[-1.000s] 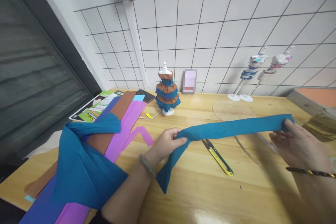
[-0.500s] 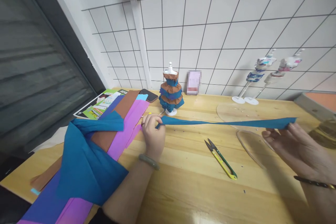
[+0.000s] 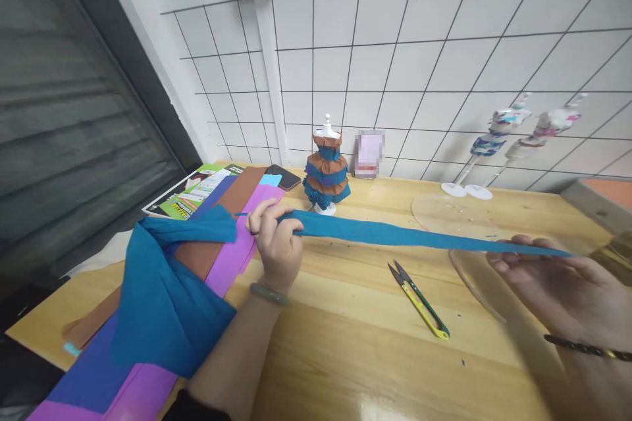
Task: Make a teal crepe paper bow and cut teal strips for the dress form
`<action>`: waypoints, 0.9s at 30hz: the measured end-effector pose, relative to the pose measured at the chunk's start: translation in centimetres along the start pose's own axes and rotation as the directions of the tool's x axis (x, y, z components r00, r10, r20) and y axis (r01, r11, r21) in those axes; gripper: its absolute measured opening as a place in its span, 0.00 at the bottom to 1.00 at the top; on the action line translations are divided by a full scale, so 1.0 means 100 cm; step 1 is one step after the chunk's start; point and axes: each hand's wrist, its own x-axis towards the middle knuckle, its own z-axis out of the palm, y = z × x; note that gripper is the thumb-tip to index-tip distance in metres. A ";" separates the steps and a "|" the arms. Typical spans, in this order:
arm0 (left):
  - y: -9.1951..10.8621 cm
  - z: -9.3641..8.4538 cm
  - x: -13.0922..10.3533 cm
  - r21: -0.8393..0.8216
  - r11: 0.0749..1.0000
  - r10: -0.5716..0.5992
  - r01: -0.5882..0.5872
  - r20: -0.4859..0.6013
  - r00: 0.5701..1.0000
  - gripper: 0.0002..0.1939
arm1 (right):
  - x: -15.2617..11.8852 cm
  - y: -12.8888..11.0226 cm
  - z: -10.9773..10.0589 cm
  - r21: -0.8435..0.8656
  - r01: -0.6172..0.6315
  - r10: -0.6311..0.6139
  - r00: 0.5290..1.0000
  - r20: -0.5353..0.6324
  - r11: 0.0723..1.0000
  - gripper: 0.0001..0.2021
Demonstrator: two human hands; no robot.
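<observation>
A long teal strip of crepe paper stretches between my two hands above the table. My left hand is closed on its wide left part, fingers curled round it. A thin tip pokes out left of those fingers; what it is I cannot make out. At the right, my right hand holds the narrowing end between thumb and fingers, palm turned up. Behind the strip stands a small white dress form, dressed in ruffled brown and teal paper tiers. Yellow-and-green thread snips lie below the strip, blades pointing away.
Folded teal paper lies over brown, blue and purple sheets at the left. Beyond are a booklet and a dark phone. Two more dress forms lean at the back right, near clear round discs.
The strip has untwisted and now shows its flat face. My left hand has shifted slightly left, and the strip's right end sits a little lower.
</observation>
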 end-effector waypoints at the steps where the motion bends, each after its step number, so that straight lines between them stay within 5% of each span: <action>1: -0.005 0.001 0.000 0.076 0.997 -0.002 -0.004 0.081 0.997 0.12 | -0.002 0.003 0.003 0.043 -0.059 0.053 0.990 0.132 0.997 0.09; 3: -0.012 0.005 -0.003 0.226 0.974 -0.102 0.036 0.291 0.951 0.15 | -0.010 0.007 0.011 0.048 -0.162 0.134 0.922 0.364 0.986 0.07; 6: -0.016 0.012 -0.010 0.288 0.955 -0.199 0.071 0.445 0.873 0.21 | -0.030 0.008 0.029 -0.129 -0.149 0.195 0.825 0.530 0.980 0.05; 10: 0.000 0.015 -0.015 0.030 0.998 -0.068 0.062 0.494 0.867 0.17 | -0.061 -0.001 0.055 -0.336 0.095 0.219 0.592 0.775 0.937 0.08; 12: 0.016 0.014 -0.019 -0.179 0.966 -0.053 0.186 0.568 0.821 0.15 | -0.074 -0.005 0.065 -0.335 0.198 0.172 0.567 0.806 0.921 0.07; 13: 0.024 0.013 -0.021 -0.240 0.923 -0.082 0.300 0.641 0.763 0.13 | -0.080 -0.006 0.069 -0.337 0.250 0.146 0.566 0.812 0.908 0.07; 15: 0.040 0.010 -0.027 -0.291 0.767 -0.071 0.572 0.847 0.527 0.11 | -0.088 -0.006 0.075 -0.329 0.347 0.092 0.553 0.828 0.878 0.06; 18: 0.057 0.004 -0.030 -0.121 0.476 0.175 0.871 0.984 0.041 0.15 | -0.092 -0.001 0.077 -0.305 0.440 0.007 0.561 0.828 0.845 0.06; 20: 0.065 -0.001 -0.027 -0.015 0.356 0.298 0.934 0.949 -0.098 0.23 | -0.088 0.005 0.074 -0.342 0.438 -0.020 0.639 0.769 0.831 0.07; 21: 0.068 -0.004 -0.024 -0.015 0.327 0.300 0.945 0.950 -0.089 0.25 | -0.085 0.007 0.072 -0.376 0.414 -0.019 0.693 0.721 0.829 0.07; 22: 0.071 -0.006 -0.021 -0.056 0.332 0.245 0.942 0.969 -0.028 0.25 | -0.082 0.010 0.070 -0.408 0.375 -0.009 0.746 0.666 0.832 0.08; 24: 0.077 -0.011 -0.018 -0.231 0.417 0.004 0.879 0.968 0.252 0.21 | -0.076 0.015 0.067 -0.447 0.282 0.022 0.826 0.563 0.849 0.11; 25: 0.080 -0.012 -0.019 -0.270 0.457 -0.063 0.847 0.940 0.334 0.20 | -0.074 0.017 0.067 -0.451 0.239 0.040 0.850 0.526 0.860 0.11; 26: 0.084 -0.013 -0.021 -0.273 0.458 -0.078 0.846 0.936 0.344 0.21 | -0.073 0.018 0.067 -0.449 0.203 0.055 0.865 0.498 0.870 0.12; 27: 0.088 -0.013 -0.026 -0.233 0.417 -0.030 0.879 0.962 0.270 0.23 | -0.073 0.019 0.067 -0.443 0.175 0.068 0.875 0.480 0.879 0.12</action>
